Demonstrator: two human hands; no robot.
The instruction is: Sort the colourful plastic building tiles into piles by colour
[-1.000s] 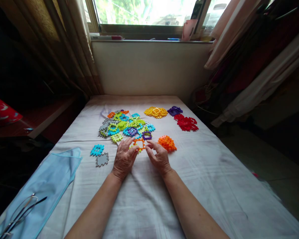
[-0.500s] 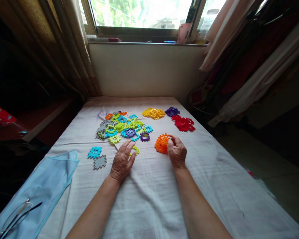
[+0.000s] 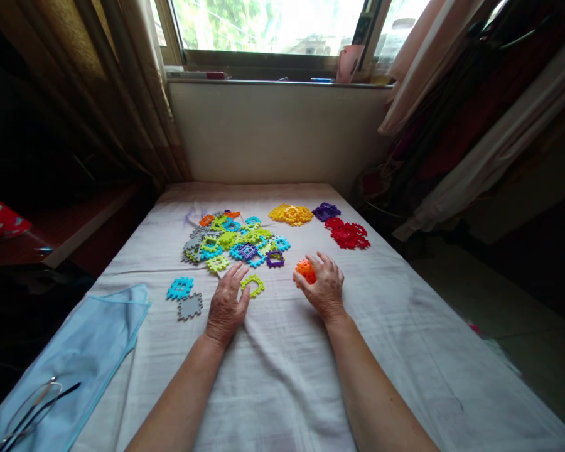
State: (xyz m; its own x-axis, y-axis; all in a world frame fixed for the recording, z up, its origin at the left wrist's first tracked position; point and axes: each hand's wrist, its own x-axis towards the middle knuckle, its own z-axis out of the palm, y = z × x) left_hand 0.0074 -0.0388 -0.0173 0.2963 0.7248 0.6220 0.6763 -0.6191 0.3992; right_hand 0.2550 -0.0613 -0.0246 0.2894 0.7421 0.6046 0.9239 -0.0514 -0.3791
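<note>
My right hand [image 3: 324, 287] is spread over the right side of the pile of orange interlocking plastic tiles [image 3: 305, 271]; its fingers are apart, and whether the palm touches the tiles is hidden. Beside a lime-green frame tile [image 3: 253, 286], my left hand [image 3: 226, 304] hovers or rests low with loosely spread fingers and nothing in them. Beyond it lies a mixed heap of tiles [image 3: 230, 240] in green, blue, grey, purple and orange. A purple frame tile [image 3: 275, 258] sits at the heap's right edge. Left of my left hand are a blue tile [image 3: 180, 288] and a grey tile [image 3: 189, 306].
Yellow tiles [image 3: 290, 215], dark purple tiles [image 3: 326, 211] and red tiles [image 3: 348, 234] lie in separate piles toward the back right. A light-blue cloth [image 3: 94, 339] with eyeglasses [image 3: 37, 405] on it covers the left edge of the sheeted surface [image 3: 282, 376]. A wall and window stand behind.
My right hand has opened from a pinch at the orange pile's right edge and spread over the pile. My left hand has shifted slightly left, uncovering more of the lime-green frame tile.
</note>
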